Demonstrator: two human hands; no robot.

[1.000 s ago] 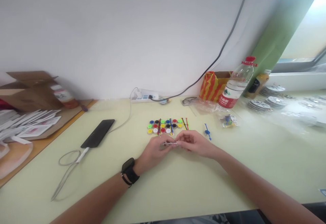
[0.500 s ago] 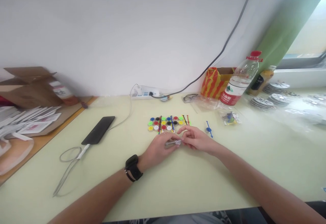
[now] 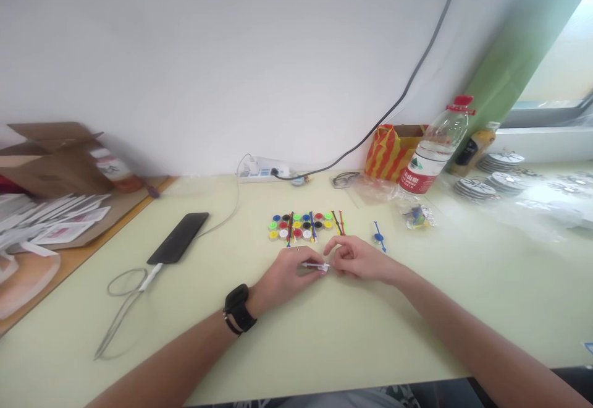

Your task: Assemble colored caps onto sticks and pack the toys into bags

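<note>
Between the thumb and fingers of my left hand (image 3: pixel 290 275) is a white arrow spinner (image 3: pixel 322 266), its pointer lying roughly sideways. My right hand (image 3: pixel 356 259) meets it from the other side, thumb and curled fingers closed at the pointer's end, with the index finger bent above. Just beyond my hands, small round discs (image 3: pixel 297 233) in several colours stand in rows. Coloured pointer strips (image 3: pixel 313 225) lie across these rows, and more strips (image 3: pixel 338 222) lie at their right end. A blue arrow spinner (image 3: pixel 378 237) rests apart, to the right of my right hand.
A black power bank (image 3: pixel 178 238) with a white cable lies at left. Behind are a power strip (image 3: pixel 262 170), glasses (image 3: pixel 345 179) and a striped bag (image 3: pixel 386 151). A large water bottle (image 3: pixel 424 164), a small plastic packet (image 3: pixel 419 216) and stacked white discs (image 3: pixel 475 188) occupy the right.
Both hands have come slightly nearer to me with the white spinner. The right fingers have shifted a little and the index finger is more bent. The things on the table stay put.
</note>
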